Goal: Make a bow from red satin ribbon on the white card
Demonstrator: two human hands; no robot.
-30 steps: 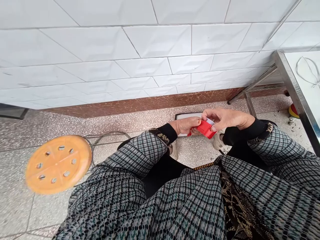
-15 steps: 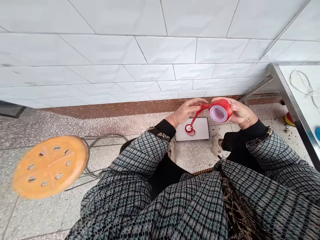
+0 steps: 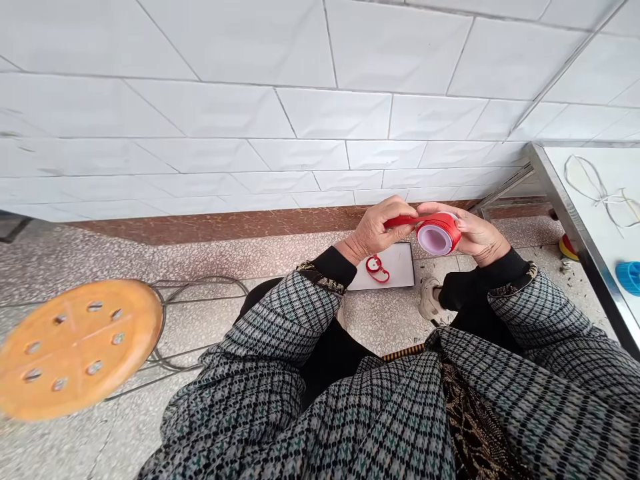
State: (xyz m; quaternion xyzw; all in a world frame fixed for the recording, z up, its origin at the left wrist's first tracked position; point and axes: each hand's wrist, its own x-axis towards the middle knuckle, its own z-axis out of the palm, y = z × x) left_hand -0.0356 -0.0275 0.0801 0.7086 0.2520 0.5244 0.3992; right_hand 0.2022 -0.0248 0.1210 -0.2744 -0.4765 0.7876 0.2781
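A spool of red ribbon [image 3: 439, 233] with a pale pink core is gripped by my right hand [image 3: 477, 233], its fingers around the far side and edge. My left hand [image 3: 379, 227] pinches the flat free end of the ribbon, just left of the spool. A short stretch of ribbon runs between the two hands. Below my left hand, a red ribbon loop with a small round red-and-white piece [image 3: 376, 268] shows against a white shallow box [image 3: 397, 267] on the floor. I cannot tell whether that loop is joined to the ribbon in my hand.
An orange round stool [image 3: 75, 347] with holes and thin metal legs stands at the left. At the right is a metal-edged table [image 3: 575, 207] bearing a white cable [image 3: 600, 193] and a blue round object [image 3: 629, 277]. A white tiled wall [image 3: 320, 113] rises ahead.
My left hand has closed in toward the spool, and the ribbon strand that hung down from it is now gathered in its fingers. The view has shifted slightly.
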